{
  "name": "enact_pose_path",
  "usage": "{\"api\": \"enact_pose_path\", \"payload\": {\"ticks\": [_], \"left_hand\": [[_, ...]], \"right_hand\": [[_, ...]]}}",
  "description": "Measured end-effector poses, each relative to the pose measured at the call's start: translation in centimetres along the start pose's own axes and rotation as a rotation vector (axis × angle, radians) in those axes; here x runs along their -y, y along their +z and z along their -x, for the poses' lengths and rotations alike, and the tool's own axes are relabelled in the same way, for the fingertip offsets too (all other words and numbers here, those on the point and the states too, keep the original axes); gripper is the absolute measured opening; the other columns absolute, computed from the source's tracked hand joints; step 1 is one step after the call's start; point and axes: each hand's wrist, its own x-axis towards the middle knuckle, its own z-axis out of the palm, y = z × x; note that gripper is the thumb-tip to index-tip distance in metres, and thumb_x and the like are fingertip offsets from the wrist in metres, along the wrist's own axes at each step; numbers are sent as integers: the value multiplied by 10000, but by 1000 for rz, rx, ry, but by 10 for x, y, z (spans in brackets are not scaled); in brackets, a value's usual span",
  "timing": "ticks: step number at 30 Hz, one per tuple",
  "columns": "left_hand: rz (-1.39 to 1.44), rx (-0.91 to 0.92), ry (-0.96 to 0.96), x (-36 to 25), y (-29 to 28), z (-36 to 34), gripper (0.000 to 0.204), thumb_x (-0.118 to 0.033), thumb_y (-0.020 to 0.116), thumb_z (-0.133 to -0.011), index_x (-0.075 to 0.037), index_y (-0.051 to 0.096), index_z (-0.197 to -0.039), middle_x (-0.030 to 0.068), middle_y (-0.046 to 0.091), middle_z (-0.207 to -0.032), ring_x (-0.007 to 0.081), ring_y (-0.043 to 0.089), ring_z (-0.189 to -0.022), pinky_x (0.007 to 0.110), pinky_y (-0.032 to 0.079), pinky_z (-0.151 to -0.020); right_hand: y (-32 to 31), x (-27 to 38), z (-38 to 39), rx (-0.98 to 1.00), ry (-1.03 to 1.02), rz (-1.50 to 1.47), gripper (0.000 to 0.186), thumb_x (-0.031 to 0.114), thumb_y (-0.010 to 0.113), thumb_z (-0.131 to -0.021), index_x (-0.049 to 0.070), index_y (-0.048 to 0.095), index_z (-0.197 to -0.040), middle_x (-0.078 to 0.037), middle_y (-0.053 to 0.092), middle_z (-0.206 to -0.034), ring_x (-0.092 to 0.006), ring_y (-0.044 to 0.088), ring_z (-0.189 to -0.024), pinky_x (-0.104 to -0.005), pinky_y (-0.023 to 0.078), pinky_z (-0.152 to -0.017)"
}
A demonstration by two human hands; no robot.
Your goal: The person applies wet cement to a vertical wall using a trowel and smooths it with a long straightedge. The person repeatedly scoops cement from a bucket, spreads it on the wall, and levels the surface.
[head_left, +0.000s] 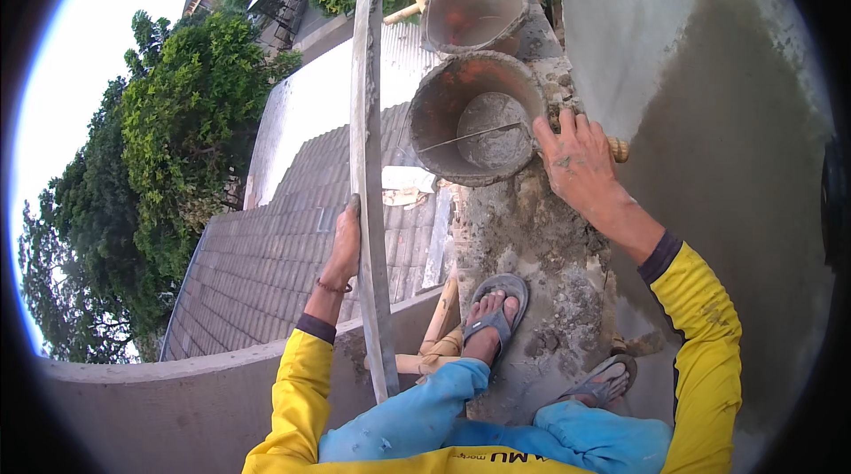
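Left hand [347, 242] wraps long grey straightedge [368, 146], fingers mostly hidden; right hand [581, 162] half-curled at rim of nearest bucket [434, 112], grip unclear. Bucket sits on mortar-crusted walkway [542, 266], near left edge; lopsided tug could topple it.

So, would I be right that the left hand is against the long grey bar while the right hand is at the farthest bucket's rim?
"Farthest" is wrong: the head view shows the right hand at the rim of the nearest bucket. The rest stands.
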Motion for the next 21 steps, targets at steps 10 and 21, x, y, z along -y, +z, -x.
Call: {"api": "enact_pose_path", "payload": {"ticks": [10, 21], "left_hand": [[29, 65, 33, 23, 5, 2, 594, -507, 350, -1086, -2, 635, -1216, 47, 628, -1015, 108, 544, -890, 303, 479, -782], [166, 204, -201, 35, 8, 3, 606, -545, 310, -1090, -36, 561, -1302, 58, 608, -1152, 133, 585, -932, 296, 522, -717]], "right_hand": [[1, -15, 8, 219, 123, -231, 161, 122, 613, -925, 102, 540, -1067, -100, 625, -947, -311, 684, -779, -465, 559, -689], [20, 100, 94, -45, -183, -987, 249, 74, 600, -943, -33, 495, -1140, -248, 566, -984, -437, 650, -800, -492, 558, -615]]}}
